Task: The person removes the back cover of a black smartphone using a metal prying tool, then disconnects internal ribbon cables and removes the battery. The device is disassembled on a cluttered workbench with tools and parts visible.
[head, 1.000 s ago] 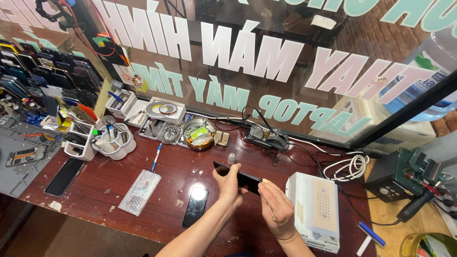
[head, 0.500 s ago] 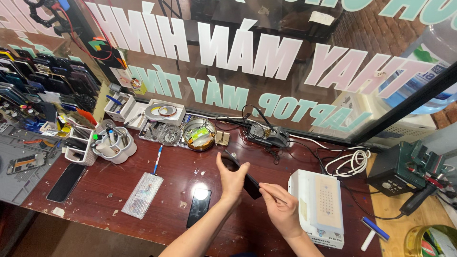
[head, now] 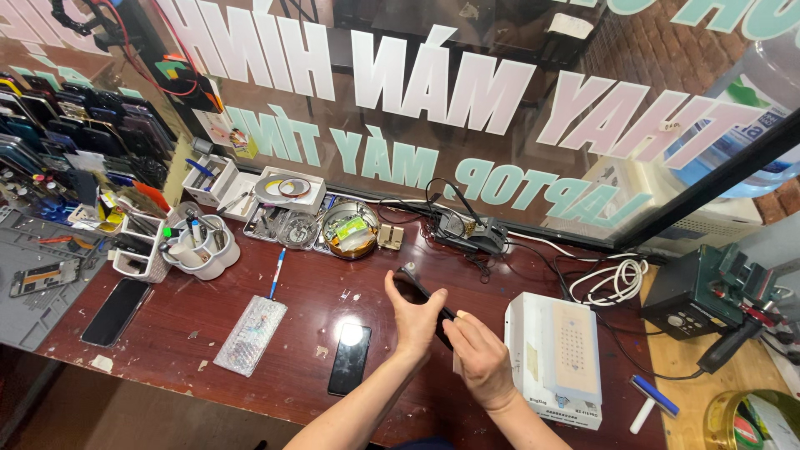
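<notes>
Head view is showing us holding a dark phone (head: 427, 302) just above the reddish-brown bench (head: 300, 308). Our left hand (head: 414, 315) is wrapping around its far half, fingers closed on the edges. Our right hand (head: 481, 360) is pinching the near end, fingertips narrowed against it. We are seeing the phone's long axis running diagonally, from upper left down toward the right hand, so the right hand is sitting nearer its lower end. Just right of us a white heating box (head: 557, 358) is standing; another black phone (head: 350, 358) is lying flat to the left.
</notes>
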